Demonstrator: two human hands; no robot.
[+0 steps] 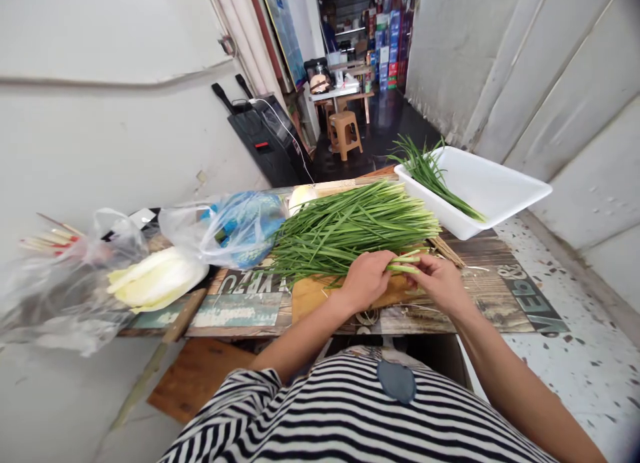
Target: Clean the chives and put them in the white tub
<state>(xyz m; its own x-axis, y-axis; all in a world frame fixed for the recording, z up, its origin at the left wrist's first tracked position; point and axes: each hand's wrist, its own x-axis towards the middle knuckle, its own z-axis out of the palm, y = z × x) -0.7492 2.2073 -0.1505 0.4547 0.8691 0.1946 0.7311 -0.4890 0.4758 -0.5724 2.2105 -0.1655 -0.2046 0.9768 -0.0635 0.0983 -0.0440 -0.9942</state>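
A large heap of long green stalks (350,226) lies across the middle of the table, pale ends toward the right. In front of it, my left hand (369,276) is closed around a few stalks whose pale ends stick out to the right. My right hand (439,280) pinches at those pale ends, its thumb and fingertips together. Beneath my hands lies a brown board (313,300), partly covered by the heap and my left hand. At the right, a white plastic tub (500,183) holds a small bunch of green stalks (440,183) along its left side.
Left on the table (245,306) are a halved cabbage (160,280), a knife (187,313) with its handle on the edge, clear plastic bags (65,303) and a blue bundle (250,226) in a bag. Beyond stand a black case (265,140) and a stool (345,133).
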